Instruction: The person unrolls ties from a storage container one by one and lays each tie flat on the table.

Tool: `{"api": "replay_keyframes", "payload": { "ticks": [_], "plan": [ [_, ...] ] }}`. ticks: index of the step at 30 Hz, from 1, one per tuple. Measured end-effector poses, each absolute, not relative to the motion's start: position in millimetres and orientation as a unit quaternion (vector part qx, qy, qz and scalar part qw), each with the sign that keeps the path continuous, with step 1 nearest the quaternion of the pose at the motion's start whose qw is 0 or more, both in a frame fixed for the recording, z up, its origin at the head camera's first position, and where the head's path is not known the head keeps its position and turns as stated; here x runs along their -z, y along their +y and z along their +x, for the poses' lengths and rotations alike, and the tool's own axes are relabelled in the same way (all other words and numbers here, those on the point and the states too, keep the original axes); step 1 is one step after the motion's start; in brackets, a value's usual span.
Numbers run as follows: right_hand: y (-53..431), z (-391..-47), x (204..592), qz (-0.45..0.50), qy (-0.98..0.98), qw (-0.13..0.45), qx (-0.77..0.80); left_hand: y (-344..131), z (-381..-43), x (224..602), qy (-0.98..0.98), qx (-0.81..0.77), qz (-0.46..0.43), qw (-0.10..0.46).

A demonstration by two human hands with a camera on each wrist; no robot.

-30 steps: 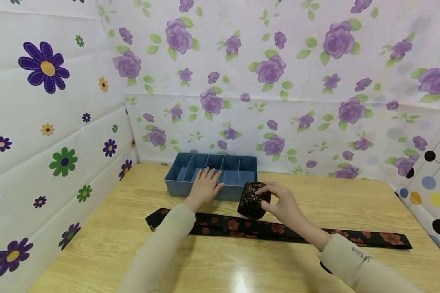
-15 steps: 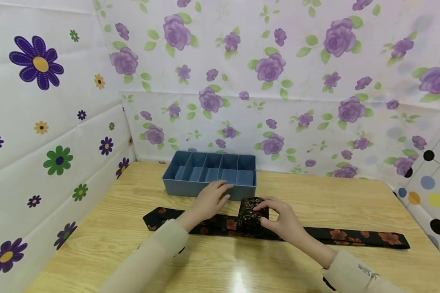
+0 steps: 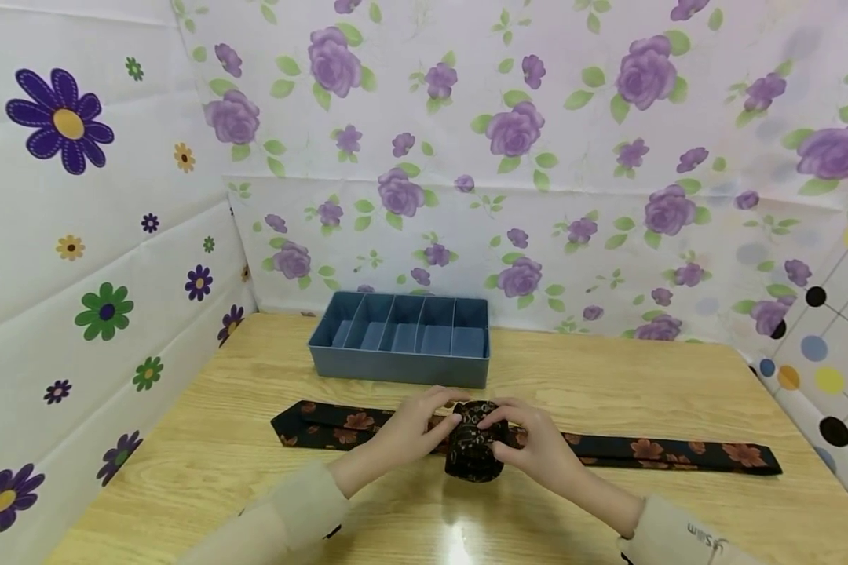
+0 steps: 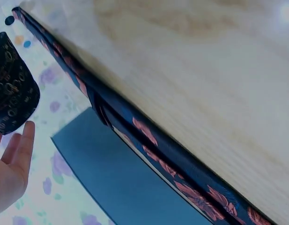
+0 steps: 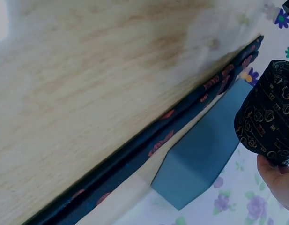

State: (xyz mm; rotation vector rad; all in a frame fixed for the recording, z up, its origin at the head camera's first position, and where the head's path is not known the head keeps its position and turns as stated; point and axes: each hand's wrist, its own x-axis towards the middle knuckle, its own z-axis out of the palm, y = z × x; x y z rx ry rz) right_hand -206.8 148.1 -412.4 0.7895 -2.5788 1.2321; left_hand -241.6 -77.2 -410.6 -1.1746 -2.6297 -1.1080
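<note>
Room right of blue box [image 3: 399, 367]; necktie [image 3: 611, 451] along front; dark roll [image 3: 473, 457] blocks centre.

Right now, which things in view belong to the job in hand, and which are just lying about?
In the job:
dark patterned roll, between the left hand and right hand

Apparently just lying about:
flowered tie, flat on the table
blue divided box, behind it

Either might yet be needed.

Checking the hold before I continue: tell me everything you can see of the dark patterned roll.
The dark roll is black with small gold-brown motifs, some ring-like, and looks like slightly glossy fabric wound into a stubby cylinder. It is held above the table, on the person's side of the blue tray. The right grip pinches its right side; the left grip has fingertips at its left edge, apparently touching. Its inner windings cannot be made out.
</note>
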Motion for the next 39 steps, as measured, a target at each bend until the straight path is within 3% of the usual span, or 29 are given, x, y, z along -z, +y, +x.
{"api": "replay_keyframes", "payload": {
  "ticks": [13, 28, 39],
  "plan": [
    [149.1, -192.1, 433.2, 0.284, -0.876, 0.043, -0.388, -75.9, -217.3, 427.8, -0.851, 0.367, -0.362, -0.098],
    [153.0, -186.9, 442.6, 0.278, -0.889, 0.032, -0.362, -69.5, -213.3, 436.3, -0.867, 0.314, -0.381, -0.073],
    [161.5, -190.9, 435.1, 0.311, -0.897, -0.014, -0.315, -69.1, -216.9, 435.7, -0.873, 0.272, -0.403, -0.048]
  ]
}}
